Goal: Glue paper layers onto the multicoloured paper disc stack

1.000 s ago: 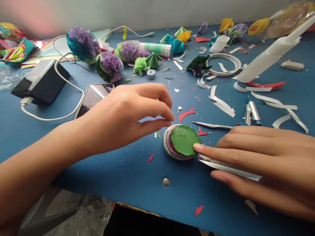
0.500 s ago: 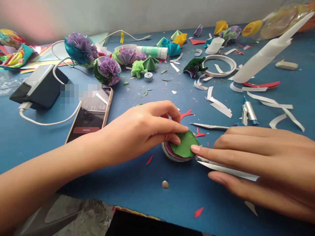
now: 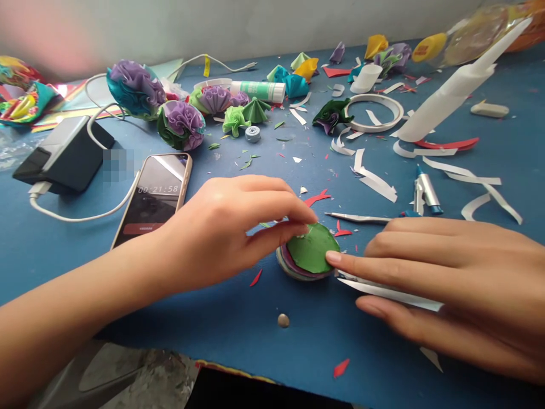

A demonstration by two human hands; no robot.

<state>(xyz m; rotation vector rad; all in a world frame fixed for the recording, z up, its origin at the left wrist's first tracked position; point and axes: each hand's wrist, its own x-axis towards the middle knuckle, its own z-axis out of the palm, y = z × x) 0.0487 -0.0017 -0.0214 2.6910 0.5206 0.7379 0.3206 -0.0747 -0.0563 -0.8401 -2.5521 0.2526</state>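
A green paper circle (image 3: 314, 251) lies on a round stack of coloured paper discs (image 3: 292, 268) on the table. My left hand (image 3: 242, 224) pinches the circle's upper left edge between thumb and index finger; whether it grips more than that edge is hidden. My right hand (image 3: 443, 284) is stretched out, its index fingertip touching the circle's right edge. Beneath the right hand lies a white paper strip (image 3: 395, 294). Scissors (image 3: 357, 218) with a narrow metal blade lie just behind that hand, their handles partly covered.
A phone (image 3: 159, 187) showing a timer and a dark cabled box (image 3: 63, 153) are at the left. Behind are folded paper flower balls (image 3: 136, 88), a glue stick (image 3: 259, 91) and a tape ring (image 3: 374, 112). A white nozzle bottle (image 3: 447, 96) and paper scraps are at the right.
My left thumb has slid from the circle's face toward its upper left edge, and the fingers have drawn closer together. My right index finger stays at the circle's right edge.
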